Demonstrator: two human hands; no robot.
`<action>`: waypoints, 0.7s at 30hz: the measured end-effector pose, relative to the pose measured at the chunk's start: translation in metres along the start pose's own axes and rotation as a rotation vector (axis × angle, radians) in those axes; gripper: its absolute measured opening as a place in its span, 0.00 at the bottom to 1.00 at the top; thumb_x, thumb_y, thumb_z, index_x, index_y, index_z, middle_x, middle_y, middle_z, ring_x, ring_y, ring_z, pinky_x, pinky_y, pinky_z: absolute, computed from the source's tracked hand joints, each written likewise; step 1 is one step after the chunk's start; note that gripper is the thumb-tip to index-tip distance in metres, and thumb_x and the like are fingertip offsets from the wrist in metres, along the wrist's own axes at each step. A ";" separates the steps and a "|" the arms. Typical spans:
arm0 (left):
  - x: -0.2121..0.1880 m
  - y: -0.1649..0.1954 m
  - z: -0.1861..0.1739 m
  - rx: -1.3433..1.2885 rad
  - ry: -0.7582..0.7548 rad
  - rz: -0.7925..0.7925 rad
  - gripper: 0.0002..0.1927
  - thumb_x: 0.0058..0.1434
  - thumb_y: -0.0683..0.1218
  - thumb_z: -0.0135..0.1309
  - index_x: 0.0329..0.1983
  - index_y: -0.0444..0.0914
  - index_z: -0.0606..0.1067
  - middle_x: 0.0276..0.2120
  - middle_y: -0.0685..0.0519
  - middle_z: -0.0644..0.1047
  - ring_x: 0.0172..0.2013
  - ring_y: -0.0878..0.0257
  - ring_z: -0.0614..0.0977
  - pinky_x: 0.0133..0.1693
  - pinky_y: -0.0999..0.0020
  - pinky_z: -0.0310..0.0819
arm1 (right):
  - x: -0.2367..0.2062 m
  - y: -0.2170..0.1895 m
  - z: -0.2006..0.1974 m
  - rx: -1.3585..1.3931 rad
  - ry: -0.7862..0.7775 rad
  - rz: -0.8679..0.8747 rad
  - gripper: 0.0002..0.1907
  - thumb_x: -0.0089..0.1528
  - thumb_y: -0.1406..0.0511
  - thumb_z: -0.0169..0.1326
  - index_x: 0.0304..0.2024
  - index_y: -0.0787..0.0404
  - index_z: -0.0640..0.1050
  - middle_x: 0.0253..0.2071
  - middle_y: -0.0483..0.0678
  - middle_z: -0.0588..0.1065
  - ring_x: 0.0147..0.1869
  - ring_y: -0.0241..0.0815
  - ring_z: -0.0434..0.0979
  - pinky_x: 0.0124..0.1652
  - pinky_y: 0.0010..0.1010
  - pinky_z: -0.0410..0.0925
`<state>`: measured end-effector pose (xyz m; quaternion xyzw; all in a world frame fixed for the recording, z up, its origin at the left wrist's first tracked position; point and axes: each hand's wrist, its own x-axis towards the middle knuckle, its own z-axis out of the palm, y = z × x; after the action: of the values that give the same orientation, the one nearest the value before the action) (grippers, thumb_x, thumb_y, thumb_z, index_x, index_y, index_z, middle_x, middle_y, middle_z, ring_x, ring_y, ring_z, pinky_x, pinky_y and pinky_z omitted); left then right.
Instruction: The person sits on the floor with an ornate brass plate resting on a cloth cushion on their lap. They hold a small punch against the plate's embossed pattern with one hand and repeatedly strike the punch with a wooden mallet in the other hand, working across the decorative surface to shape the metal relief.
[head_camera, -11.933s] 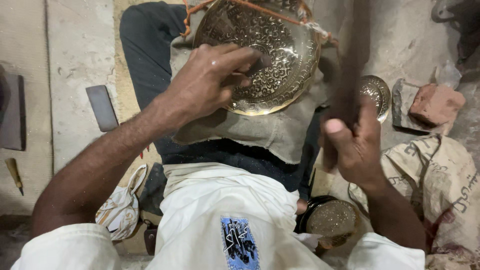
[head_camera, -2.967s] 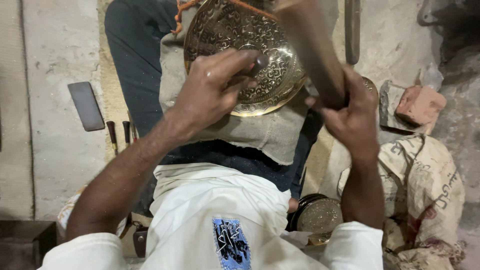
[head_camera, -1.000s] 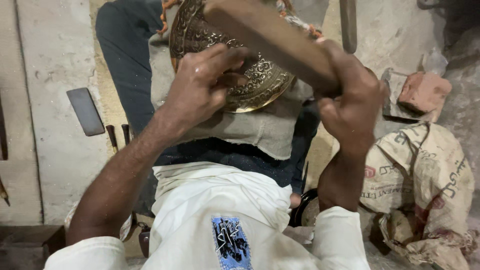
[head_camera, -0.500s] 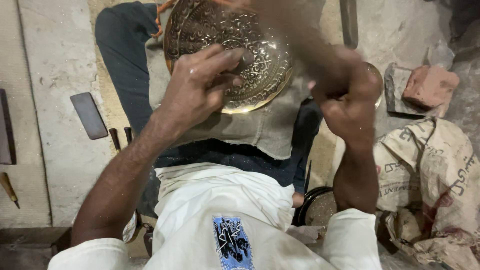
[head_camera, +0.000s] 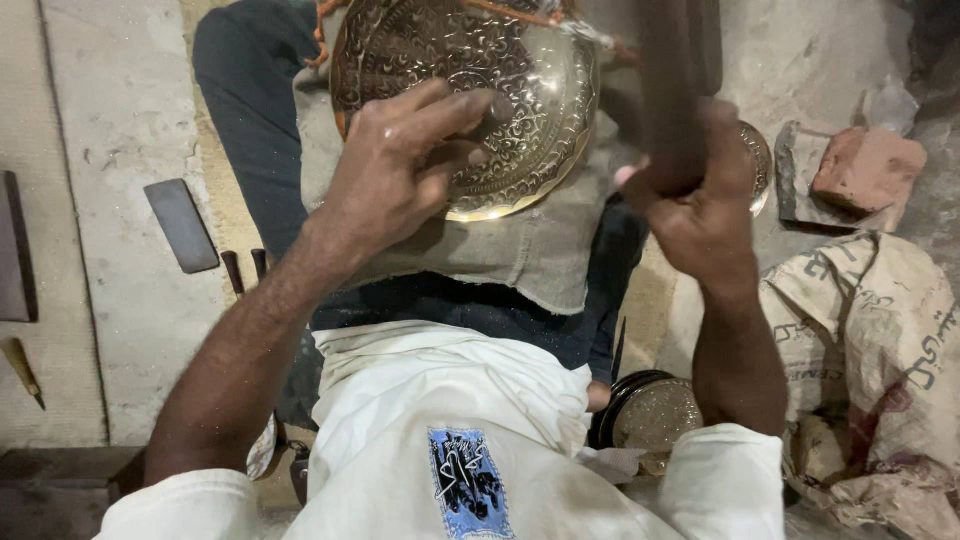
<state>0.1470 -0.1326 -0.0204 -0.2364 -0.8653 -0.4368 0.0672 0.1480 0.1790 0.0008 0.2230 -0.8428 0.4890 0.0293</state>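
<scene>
Head camera is looking straight down over a seated person's lap. Far left, a dark flat slab (head_camera: 15, 250) is lying at the frame edge on the pale concrete floor (head_camera: 120, 120), with a small wooden-handled pointed tool (head_camera: 22, 370) below it. Just to the right, a dark grey rectangular sharpening stone (head_camera: 182, 226) is resting on the floor, and two thin dark metal punches (head_camera: 245, 272) are lying beside the person's dark trouser leg (head_camera: 245, 110).

Moving right, the left hand (head_camera: 395, 175) is curling over the round engraved brass plate (head_camera: 470, 100), with its fingers pressing on the plate's patterned face and pinching what seems to be a small dark tool, though it is too hidden to tell exactly. The plate is lying on a grey folded cloth (head_camera: 520, 255) spread across the lap, tilted towards the person.

Further right, the right hand (head_camera: 700, 215) is gripping the dark wooden mallet (head_camera: 675, 90) in a closed fist, the mallet blurring as it is standing raised just beside the plate's right rim. Below that forearm a smaller round brass dish (head_camera: 655, 415) is sitting on the floor. At the far right, a reddish broken brick (head_camera: 865, 165) is lying on a grey stone, above a crumpled printed burlap sack (head_camera: 870, 340).
</scene>
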 end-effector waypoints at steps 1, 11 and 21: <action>0.000 -0.001 0.000 0.005 -0.009 -0.015 0.18 0.66 0.39 0.62 0.58 0.35 0.78 0.39 0.50 0.82 0.35 0.63 0.84 0.35 0.69 0.82 | -0.001 -0.001 -0.001 -0.232 -0.024 -0.074 0.28 0.61 0.73 0.57 0.63 0.59 0.68 0.40 0.55 0.76 0.32 0.39 0.78 0.31 0.29 0.77; -0.003 -0.011 0.006 0.013 0.001 0.030 0.10 0.70 0.38 0.59 0.53 0.39 0.79 0.44 0.52 0.82 0.41 0.64 0.86 0.42 0.71 0.86 | -0.006 -0.005 -0.008 -0.249 -0.140 -0.016 0.30 0.60 0.74 0.49 0.67 0.65 0.67 0.39 0.54 0.77 0.32 0.39 0.79 0.32 0.29 0.78; 0.004 -0.013 0.002 -0.219 0.046 0.055 0.14 0.70 0.35 0.58 0.58 0.37 0.77 0.44 0.49 0.81 0.42 0.62 0.87 0.41 0.72 0.89 | -0.006 -0.009 -0.010 -0.353 -0.050 -0.080 0.25 0.63 0.69 0.51 0.63 0.64 0.70 0.38 0.54 0.79 0.34 0.39 0.83 0.36 0.28 0.80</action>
<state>0.1374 -0.1356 -0.0294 -0.2561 -0.8037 -0.5322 0.0728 0.1554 0.1862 0.0114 0.2598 -0.9065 0.3260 0.0666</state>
